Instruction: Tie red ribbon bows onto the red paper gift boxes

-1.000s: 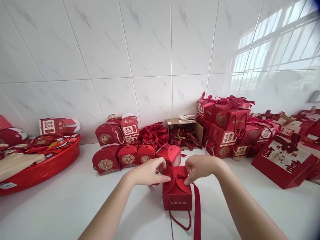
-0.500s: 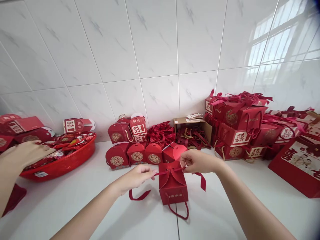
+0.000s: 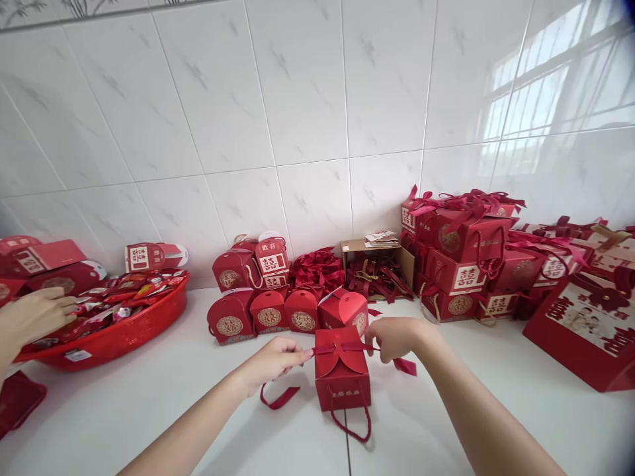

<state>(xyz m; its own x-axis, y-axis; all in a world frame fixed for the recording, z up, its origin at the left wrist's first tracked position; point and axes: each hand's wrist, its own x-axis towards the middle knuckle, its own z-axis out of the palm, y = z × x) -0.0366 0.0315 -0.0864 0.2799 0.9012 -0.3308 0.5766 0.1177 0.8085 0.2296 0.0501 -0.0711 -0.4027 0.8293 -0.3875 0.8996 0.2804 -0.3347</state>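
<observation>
A red gift box (image 3: 343, 387) with a rope handle stands upright on the white surface between my hands. A dark red ribbon (image 3: 342, 348) crosses its folded top. To the left of the box, my left hand (image 3: 279, 360) pinches one side of the ribbon, whose loose end curls down onto the surface. On the other side, my right hand (image 3: 397, 337) is closed on the ribbon's other length, with its tail hanging out to the right. Whether the ribbon is knotted at the middle, I cannot tell.
Another person's hand (image 3: 37, 317) is over a red basin (image 3: 133, 340) of wrapped sweets at left. Several small red boxes (image 3: 270, 311), a ribbon heap (image 3: 317, 268) and a cardboard box (image 3: 407, 264) stand behind. Stacked red boxes (image 3: 456, 271) and a large red bag (image 3: 575, 324) are at right.
The ribbon now lies flatter and wider over the box top. My right hand has turned downward beside the box. The other person's hand has moved left over the basin.
</observation>
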